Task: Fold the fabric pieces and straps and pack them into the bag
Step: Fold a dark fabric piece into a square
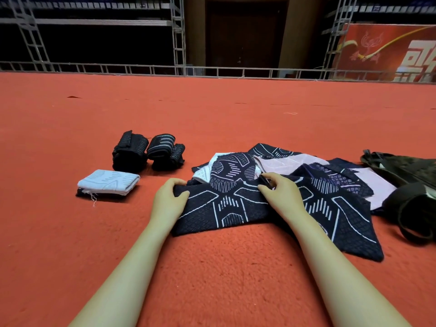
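Red carpet (212, 274) covers a wide floor that runs back to metal truss railings (141, 69), a dark door and a red banner (389, 53). Near the person, the left hand (168, 198) grips the left edge of a dark patterned fabric piece (236, 208), thumb on top and fingers curled under the edge, while the right hand (279, 192) pinches the same piece further along its far edge, fingertips drawn together on the cloth. Just beyond the right fingers lies a loose heap of unfolded fabric pieces (295, 166), some dark side up, some showing a pale pink back. Beyond and to the left of the left fingers sits one folded fabric piece (108, 184), pale side out, and past it three rolled straps (146, 151) stand close together. Well to the right of the right fingers, the bag (405, 175) lies slumped on the carpet, dark green, its mouth hard to read; nothing can be seen inside it. By this layout the work looks partly done: the straps and one piece seem ready, the piece in hand is mid-fold, the heap remains, and packing has apparently not begun.
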{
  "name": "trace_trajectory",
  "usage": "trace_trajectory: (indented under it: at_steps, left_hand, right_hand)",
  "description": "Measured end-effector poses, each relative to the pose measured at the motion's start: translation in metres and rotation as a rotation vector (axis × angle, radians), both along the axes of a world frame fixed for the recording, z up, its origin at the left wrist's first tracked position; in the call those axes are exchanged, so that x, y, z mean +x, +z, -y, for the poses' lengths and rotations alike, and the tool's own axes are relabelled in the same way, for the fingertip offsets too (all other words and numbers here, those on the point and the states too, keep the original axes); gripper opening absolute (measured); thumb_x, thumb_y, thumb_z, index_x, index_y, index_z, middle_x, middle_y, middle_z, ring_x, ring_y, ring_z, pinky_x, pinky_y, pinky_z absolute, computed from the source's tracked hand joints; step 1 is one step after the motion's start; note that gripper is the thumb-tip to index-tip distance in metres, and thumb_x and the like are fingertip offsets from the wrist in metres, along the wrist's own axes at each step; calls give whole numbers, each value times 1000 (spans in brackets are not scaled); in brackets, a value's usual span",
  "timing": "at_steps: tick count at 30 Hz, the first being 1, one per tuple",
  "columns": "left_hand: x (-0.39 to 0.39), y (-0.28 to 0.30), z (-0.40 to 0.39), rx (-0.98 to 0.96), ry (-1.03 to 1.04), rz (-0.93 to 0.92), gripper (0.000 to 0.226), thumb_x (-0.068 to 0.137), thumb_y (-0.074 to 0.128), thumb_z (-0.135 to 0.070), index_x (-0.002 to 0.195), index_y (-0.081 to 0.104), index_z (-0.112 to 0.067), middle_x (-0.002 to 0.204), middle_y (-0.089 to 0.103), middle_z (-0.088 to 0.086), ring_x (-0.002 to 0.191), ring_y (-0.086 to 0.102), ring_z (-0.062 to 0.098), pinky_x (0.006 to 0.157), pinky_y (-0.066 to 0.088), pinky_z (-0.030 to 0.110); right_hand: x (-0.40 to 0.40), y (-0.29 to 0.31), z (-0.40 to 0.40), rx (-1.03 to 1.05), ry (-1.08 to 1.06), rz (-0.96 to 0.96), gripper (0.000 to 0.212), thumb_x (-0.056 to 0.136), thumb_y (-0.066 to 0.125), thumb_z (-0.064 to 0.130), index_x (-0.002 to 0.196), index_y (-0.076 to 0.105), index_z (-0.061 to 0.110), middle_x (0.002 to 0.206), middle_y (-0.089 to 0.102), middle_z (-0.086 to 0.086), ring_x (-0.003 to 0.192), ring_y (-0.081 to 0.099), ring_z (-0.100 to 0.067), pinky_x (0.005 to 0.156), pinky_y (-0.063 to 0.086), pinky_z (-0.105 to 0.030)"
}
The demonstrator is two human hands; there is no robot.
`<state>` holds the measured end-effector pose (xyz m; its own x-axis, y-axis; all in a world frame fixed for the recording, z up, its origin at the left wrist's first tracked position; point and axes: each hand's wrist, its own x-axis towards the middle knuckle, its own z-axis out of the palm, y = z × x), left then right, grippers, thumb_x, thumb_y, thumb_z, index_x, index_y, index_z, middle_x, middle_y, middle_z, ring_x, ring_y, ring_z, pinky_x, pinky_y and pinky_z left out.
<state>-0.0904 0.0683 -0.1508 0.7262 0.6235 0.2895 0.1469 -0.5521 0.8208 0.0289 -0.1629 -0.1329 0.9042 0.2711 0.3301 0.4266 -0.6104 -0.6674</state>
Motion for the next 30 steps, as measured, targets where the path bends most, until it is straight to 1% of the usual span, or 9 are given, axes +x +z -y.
trace_trajectory:
  at_steps: [3,7,11,15,18,21,22,26,30]
  left_hand:
    - [1,-3,-2,118,57,1,24,80,64,-12,102,63,-21,108,60,4,107,51,22,92,35,28]
    - [-2,5,15,311,148,88,24,81,64,-18,104,65,-26,107,55,0,109,43,22,96,34,35]
    - [3,4,30,459,-90,134,26,83,58,-18,107,67,-23,99,56,-4,100,47,19,89,40,34]
    - [12,-8,33,391,-284,-70,33,86,57,-14,115,65,-28,98,54,-7,101,47,14,91,40,28]
    - [13,-7,30,256,-269,-41,37,83,57,-5,107,69,-30,92,54,-6,87,50,14,82,41,25]
    - [14,-4,29,218,-278,-45,35,83,56,-2,104,70,-27,88,53,-6,76,49,10,72,35,20]
    - [14,-4,29,210,-278,-46,33,84,55,-3,103,69,-27,88,54,-7,77,51,10,72,36,21]
    - [14,-4,29,94,-262,-26,29,89,52,-7,108,65,-24,86,64,-11,83,60,7,78,43,21]
    - [13,-4,35,18,-283,3,30,94,48,-18,122,55,-26,79,67,-11,87,63,7,88,48,31]
  right_hand:
    - [-2,3,-1,-9,-20,-20,36,85,64,24,121,63,23,108,67,-2,99,59,-20,76,37,-25]
    - [-4,7,-5,91,-32,-63,32,82,65,21,114,65,20,99,64,3,93,57,-15,74,35,-24]
    - [-11,16,-12,280,1,-117,24,80,65,21,104,68,21,94,68,5,91,62,-14,79,46,-29]
    - [-28,26,-21,390,173,-180,9,84,66,21,92,68,25,80,65,9,80,61,-9,75,46,-25]
    - [-37,25,-28,356,297,-320,18,89,62,33,104,66,25,88,67,7,77,62,-8,67,49,-22]
    - [-40,18,-36,327,390,-418,26,94,55,29,117,62,18,82,60,1,61,56,-7,59,47,-20]
    - [-38,14,-38,288,391,-377,25,94,57,25,117,62,18,81,60,1,61,56,-7,60,47,-21]
    - [-33,5,-39,-5,297,37,34,84,62,9,114,66,24,87,56,5,67,49,-3,73,41,-23]
    - [-32,4,-36,-75,248,99,46,83,65,18,125,59,33,94,47,8,73,46,-2,80,43,-25]
